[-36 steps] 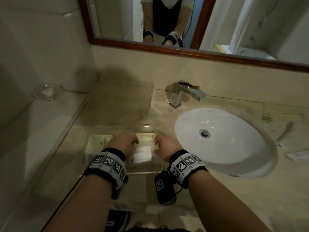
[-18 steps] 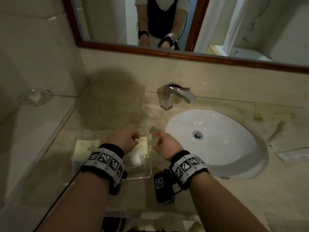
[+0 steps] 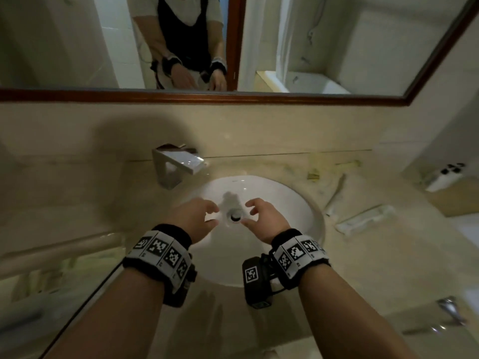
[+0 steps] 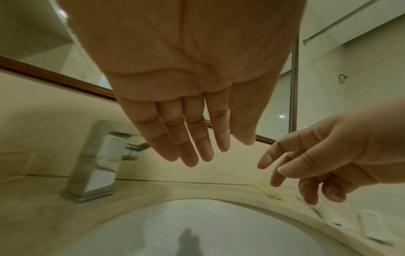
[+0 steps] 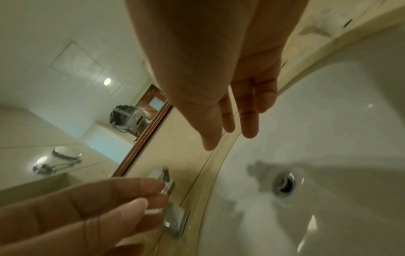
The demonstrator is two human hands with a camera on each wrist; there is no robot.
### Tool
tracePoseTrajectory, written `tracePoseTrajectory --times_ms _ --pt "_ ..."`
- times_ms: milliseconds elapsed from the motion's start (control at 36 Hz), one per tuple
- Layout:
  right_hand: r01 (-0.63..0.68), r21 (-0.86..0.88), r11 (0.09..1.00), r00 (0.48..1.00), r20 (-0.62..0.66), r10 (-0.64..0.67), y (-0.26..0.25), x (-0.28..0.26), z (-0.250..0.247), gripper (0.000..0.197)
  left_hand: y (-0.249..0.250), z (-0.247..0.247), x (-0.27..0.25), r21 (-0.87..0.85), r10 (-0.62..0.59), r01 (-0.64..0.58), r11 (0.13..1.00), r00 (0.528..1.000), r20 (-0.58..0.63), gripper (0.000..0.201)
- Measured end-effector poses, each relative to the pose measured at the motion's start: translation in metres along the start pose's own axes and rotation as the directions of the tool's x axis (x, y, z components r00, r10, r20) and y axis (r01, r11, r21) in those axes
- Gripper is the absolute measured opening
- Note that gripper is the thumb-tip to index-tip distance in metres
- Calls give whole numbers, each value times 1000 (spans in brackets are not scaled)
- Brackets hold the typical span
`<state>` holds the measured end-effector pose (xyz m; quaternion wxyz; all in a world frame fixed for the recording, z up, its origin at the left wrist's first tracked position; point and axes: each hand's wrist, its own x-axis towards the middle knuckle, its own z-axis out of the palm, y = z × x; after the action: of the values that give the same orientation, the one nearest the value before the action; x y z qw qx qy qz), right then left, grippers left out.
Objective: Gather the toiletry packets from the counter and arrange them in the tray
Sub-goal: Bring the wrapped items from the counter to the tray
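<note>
White sink [image 3: 298, 203] is spanned by both hands, spread and holding nothing.
Packets [image 3: 363, 220] at right are judged next; a reach is needed by the left hand [image 3: 193, 218] or right hand [image 3: 267, 218].

round white ceramic sink [image 3: 293, 203]: plain white | beige veined marble bench [image 3: 375, 268]: cream with darker streaks | square chrome tap [image 3: 172, 165]: silver | reddish-brown wooden mirror frame [image 3: 181, 95]: plain | wristbands [image 3: 162, 251]: black, with black-and-white square codes
</note>
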<state>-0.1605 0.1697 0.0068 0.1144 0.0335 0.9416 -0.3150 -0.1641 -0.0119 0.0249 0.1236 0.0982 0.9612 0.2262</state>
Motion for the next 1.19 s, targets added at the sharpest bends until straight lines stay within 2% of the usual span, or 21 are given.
tracePoseTrajectory --times_ms 250,444,528,611,694,750,889,1028,1111,1194 --pt "-115 86 990 987 -103 123 95 26 -78 43 90 32 61 45 48 -51 998 996 71 32" --pt "-177 98 979 977 -101 187 159 60 -128 40 142 62 103 81 42 -51 995 994 104 33" --pt "-175 -5 985 981 -86 173 184 73 -149 31 162 74 117 82 45 -56 995 991 126 33" --pt "-132 -215 968 991 -60 122 208 84 -164 43 182 86 132 98 61 -76 992 987 149 35" --pt "-42 -442 896 999 8 51 224 91 -174 51 197 98 145 105 52 -72 992 982 182 36" --pt "-14 -528 849 997 53 50 233 96 -177 54 203 106 152 104 48 -70 992 978 201 36" --pt "-12 -633 774 992 91 90 252 109 -176 53 208 122 158 108 8 -35 994 970 243 37" --pt "-13 -648 762 992 86 90 257 121 -172 38 209 127 163 116 -16 -17 993 961 275 41" --pt "-21 -634 773 981 136 139 256 126 -176 34 213 128 166 117 -21 -12 993 960 278 43" --pt "-42 -529 848 973 169 154 261 123 -180 33 216 130 168 110 -26 -5 994 959 282 48"
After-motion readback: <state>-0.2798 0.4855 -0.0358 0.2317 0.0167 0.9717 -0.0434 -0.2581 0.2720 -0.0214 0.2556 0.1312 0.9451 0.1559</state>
